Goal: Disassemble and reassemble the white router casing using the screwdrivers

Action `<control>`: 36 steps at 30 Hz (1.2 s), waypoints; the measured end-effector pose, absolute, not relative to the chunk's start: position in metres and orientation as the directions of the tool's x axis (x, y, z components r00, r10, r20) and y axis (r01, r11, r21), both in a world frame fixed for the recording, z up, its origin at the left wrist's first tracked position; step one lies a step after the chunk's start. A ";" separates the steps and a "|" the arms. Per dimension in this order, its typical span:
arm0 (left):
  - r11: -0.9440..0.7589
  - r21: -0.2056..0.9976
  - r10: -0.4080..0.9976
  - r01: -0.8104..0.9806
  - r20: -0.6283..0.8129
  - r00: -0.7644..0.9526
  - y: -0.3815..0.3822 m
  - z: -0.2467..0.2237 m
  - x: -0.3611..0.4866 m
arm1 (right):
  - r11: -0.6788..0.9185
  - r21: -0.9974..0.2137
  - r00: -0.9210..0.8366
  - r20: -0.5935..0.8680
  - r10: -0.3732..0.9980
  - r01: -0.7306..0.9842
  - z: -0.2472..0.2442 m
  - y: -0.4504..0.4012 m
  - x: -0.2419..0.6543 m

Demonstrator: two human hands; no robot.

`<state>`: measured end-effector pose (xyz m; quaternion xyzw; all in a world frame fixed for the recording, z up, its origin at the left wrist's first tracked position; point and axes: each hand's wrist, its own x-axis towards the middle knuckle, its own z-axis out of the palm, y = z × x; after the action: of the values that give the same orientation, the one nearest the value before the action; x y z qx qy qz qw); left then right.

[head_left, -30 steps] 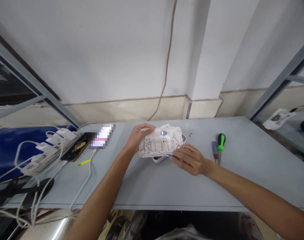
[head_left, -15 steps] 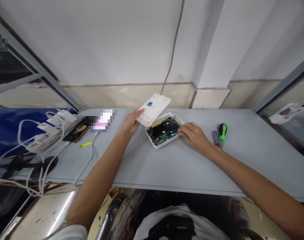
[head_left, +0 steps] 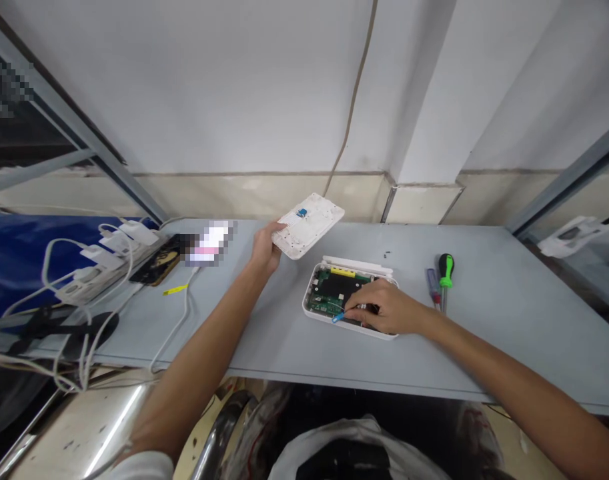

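My left hand [head_left: 267,248] grips a white perforated plastic cover [head_left: 309,225] by its edge, holding it above the far side of the table. A small blue fitting [head_left: 301,213] sits in that cover. My right hand [head_left: 379,308] rests over the open white plastic base [head_left: 351,331], which holds a green circuit board [head_left: 324,297]. Its fingers pinch a small blue connector [head_left: 338,317] on a thin lead above the board. The hand hides the board's right part.
Two screwdrivers, one green-handled [head_left: 446,272] and one slimmer [head_left: 433,287], lie right of the base. Tiny screws [head_left: 387,254] lie behind it. A white power strip [head_left: 104,267] with tangled cables, a phone [head_left: 159,260] and a yellow strip [head_left: 175,289] are on the left.
One second ago both hands held the closed unit. The cover has since come off, and the base has shifted right and nearer, turned, with my right hand following it.
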<state>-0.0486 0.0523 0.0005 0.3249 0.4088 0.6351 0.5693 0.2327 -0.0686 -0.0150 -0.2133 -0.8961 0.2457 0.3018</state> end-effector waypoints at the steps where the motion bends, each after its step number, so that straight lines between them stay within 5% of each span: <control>1: -0.018 0.879 0.987 -0.476 -0.061 -0.150 0.051 0.002 -0.048 | 0.796 -0.558 -0.709 0.462 0.533 0.235 -0.017 -0.069 0.231; 13: 0.008 0.834 1.000 -0.552 -0.001 0.012 0.036 0.016 -0.030 | 0.797 -0.475 -0.440 0.666 0.602 0.373 -0.008 -0.046 0.247; 19: -0.116 0.837 0.988 -0.534 0.153 0.027 0.019 0.031 -0.014 | 0.822 -0.281 -0.409 0.759 0.506 0.496 -0.013 -0.042 0.254; 24: -0.106 0.838 0.983 -0.535 0.170 0.070 0.001 0.029 0.008 | 0.838 -0.360 -0.306 0.811 0.499 0.411 -0.007 -0.048 0.247; 29: 0.034 0.892 0.983 -0.450 0.050 0.175 -0.017 0.023 0.026 | 0.808 -0.284 -0.260 0.847 0.464 0.516 -0.005 -0.050 0.241; 36: 0.043 0.933 0.956 -0.356 0.065 0.286 -0.028 0.022 0.024 | 0.733 -0.314 -0.188 0.837 0.513 0.603 -0.005 -0.049 0.245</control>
<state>0.0243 -0.0282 0.0221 0.4717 0.3178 0.5060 0.6485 0.2454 -0.0492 -0.0049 -0.3628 -0.7696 -0.0430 0.5236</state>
